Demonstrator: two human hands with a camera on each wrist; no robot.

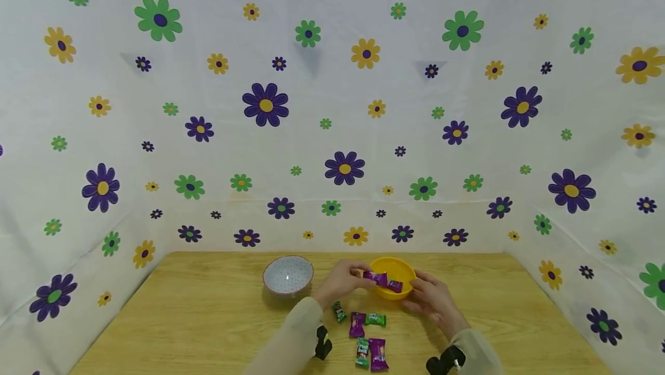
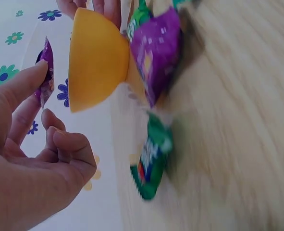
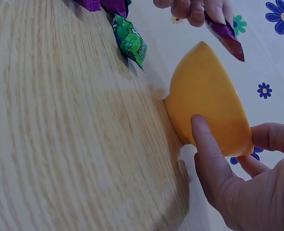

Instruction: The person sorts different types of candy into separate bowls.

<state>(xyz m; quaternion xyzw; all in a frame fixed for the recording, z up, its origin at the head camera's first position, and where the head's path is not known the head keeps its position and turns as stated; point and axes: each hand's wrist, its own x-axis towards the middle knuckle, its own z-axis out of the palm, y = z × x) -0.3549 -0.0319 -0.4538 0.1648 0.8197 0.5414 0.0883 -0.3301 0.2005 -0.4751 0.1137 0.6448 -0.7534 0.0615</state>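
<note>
My left hand (image 1: 362,276) pinches a purple candy wrapper (image 1: 375,277) just over the rim of a yellow bowl (image 1: 397,265). In the left wrist view the left hand (image 2: 43,96) holds that purple candy (image 2: 45,67) between thumb and fingers beside the yellow bowl (image 2: 96,60). A second purple candy (image 1: 395,286) lies inside the bowl. My right hand (image 1: 417,295) holds the bowl's right side. In the right wrist view the right hand (image 3: 223,132) has its thumb on the bowl's wall (image 3: 204,91) and its fingers behind it.
Several green and purple wrapped candies (image 1: 366,332) lie on the wooden table (image 1: 197,317) in front of the bowl. A grey patterned bowl (image 1: 288,274) stands to the left. Flowered cloth walls (image 1: 332,104) close in the table on three sides.
</note>
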